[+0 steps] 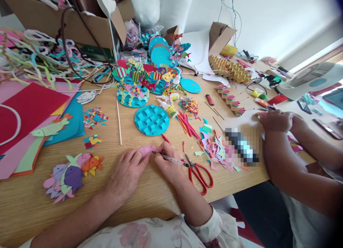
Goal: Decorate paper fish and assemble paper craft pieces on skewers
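A small pink paper fish point(146, 151) with rows of drawn dots lies on the table in front of me. My left hand point(128, 169) holds it at its left end and lower edge, thumb and fingers against the paper. Pinched in my right hand point(169, 165) is a pen point(174, 160), its tip touching or close to the fish's tail. Red-handled scissors point(199, 173) rest just right of my right hand. Beyond the fish sits a blue disc point(151, 120) covered in paper loops. A pile of cut paper fish point(70, 176) is left of my left hand.
Paper scraps point(215, 148) and glue bottles point(168, 108) lie mid-table. A wooden stick point(119, 123) and coloured sheets point(29, 112) are to the left. Finished fish decorations point(144, 74) stand behind. At right, a co-worker's hands point(278, 121) work near a fan point(313, 80).
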The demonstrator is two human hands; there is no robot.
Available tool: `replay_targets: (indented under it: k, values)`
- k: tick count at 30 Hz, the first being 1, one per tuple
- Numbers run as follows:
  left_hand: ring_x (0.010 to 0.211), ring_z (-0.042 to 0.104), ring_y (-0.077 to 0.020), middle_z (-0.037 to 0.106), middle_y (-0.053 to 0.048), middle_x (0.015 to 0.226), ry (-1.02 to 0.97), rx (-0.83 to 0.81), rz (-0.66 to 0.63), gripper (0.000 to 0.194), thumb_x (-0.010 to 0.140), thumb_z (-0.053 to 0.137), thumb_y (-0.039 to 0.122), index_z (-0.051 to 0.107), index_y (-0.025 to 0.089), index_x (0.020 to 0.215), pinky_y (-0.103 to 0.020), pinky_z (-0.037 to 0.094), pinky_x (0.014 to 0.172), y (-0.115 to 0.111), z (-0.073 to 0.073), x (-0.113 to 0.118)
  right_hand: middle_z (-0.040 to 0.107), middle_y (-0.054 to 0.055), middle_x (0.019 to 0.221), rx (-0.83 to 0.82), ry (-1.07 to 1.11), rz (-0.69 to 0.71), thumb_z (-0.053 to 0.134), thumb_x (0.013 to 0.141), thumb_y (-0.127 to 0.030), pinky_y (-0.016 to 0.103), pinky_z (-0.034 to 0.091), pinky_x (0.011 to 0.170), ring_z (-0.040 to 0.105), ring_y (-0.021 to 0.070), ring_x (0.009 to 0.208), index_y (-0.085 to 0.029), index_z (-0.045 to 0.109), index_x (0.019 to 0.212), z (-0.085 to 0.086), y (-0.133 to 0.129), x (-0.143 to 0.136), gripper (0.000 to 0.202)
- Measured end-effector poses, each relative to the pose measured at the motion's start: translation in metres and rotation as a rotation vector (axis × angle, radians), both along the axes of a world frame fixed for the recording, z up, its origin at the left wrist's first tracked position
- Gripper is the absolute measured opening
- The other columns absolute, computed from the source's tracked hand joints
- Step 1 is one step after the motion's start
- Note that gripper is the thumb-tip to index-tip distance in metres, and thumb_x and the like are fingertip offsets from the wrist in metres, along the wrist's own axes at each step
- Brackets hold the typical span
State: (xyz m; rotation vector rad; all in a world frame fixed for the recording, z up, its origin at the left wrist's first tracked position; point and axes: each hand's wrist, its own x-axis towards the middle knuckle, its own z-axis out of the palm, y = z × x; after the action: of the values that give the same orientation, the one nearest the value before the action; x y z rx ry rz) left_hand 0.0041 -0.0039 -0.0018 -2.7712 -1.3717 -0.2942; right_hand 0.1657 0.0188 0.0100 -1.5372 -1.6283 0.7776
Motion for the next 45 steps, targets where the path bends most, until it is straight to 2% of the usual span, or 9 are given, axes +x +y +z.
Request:
replay_targets:
  k: [6, 10, 13, 20, 29, 45]
  values:
    - [0.094, 0.050, -0.0233, 0.058, -0.008, 0.095, 0.023, -0.023, 0.008, 0.044, 0.086, 0.039, 0.008, 0.047, 0.017, 0.129, -0.039, 0.045, 0.082, 0.000, 0.003, 0.001, 0.043, -0.007, 0.050, -0.024, 0.099, -0.037, 0.045, 0.065, -0.016, 0.021, 0.028, 0.045, 0.038, 0.0088, 0.046, -0.021, 0.044, 0.063, -0.001, 0.000, 0.001, 0.005]
    - [0.092, 0.051, -0.0231, 0.057, -0.008, 0.092, 0.039, -0.030, 0.011, 0.040, 0.087, 0.039, 0.008, 0.053, 0.017, 0.123, -0.039, 0.046, 0.080, 0.000, 0.004, 0.001, 0.044, -0.007, 0.051, -0.022, 0.140, -0.010, 0.045, 0.067, -0.016, 0.020, 0.030, 0.045, 0.039, 0.0082, 0.046, -0.020, 0.046, 0.066, 0.002, -0.002, -0.002, 0.004]
    - [0.092, 0.051, -0.0222, 0.058, -0.007, 0.092, 0.036, -0.027, 0.017, 0.036, 0.087, 0.039, 0.008, 0.058, 0.018, 0.116, -0.038, 0.047, 0.081, 0.000, 0.003, 0.000, 0.046, -0.006, 0.053, -0.049, 0.117, 0.029, 0.045, 0.069, -0.017, 0.020, 0.030, 0.045, 0.041, 0.0086, 0.046, -0.020, 0.047, 0.068, 0.002, -0.003, -0.005, 0.004]
    - [0.097, 0.051, -0.0238, 0.059, -0.010, 0.100, -0.045, 0.007, 0.008, 0.038, 0.085, 0.037, 0.004, 0.055, 0.011, 0.117, -0.039, 0.046, 0.085, -0.001, 0.000, -0.001, 0.045, -0.007, 0.053, -0.018, 0.088, 0.070, 0.046, 0.071, -0.019, 0.021, 0.032, 0.047, 0.041, 0.0092, 0.047, -0.021, 0.047, 0.069, -0.006, -0.001, -0.010, 0.003]
    - [0.099, 0.051, -0.0235, 0.060, -0.010, 0.100, -0.061, -0.001, 0.018, 0.036, 0.085, 0.036, 0.004, 0.057, 0.011, 0.113, -0.040, 0.045, 0.088, -0.001, -0.003, -0.002, 0.048, -0.005, 0.056, -0.020, 0.071, 0.077, 0.046, 0.071, -0.020, 0.022, 0.034, 0.048, 0.044, 0.0098, 0.048, -0.021, 0.048, 0.071, -0.006, 0.000, -0.011, 0.002]
    - [0.098, 0.052, -0.0235, 0.060, -0.010, 0.099, -0.080, -0.011, 0.008, 0.032, 0.084, 0.038, 0.003, 0.060, 0.012, 0.106, -0.038, 0.046, 0.085, 0.000, 0.000, -0.001, 0.050, -0.005, 0.056, 0.033, -0.020, 0.062, 0.045, 0.069, -0.018, 0.022, 0.036, 0.050, 0.046, 0.0104, 0.050, -0.021, 0.047, 0.069, -0.006, 0.000, -0.011, 0.003]
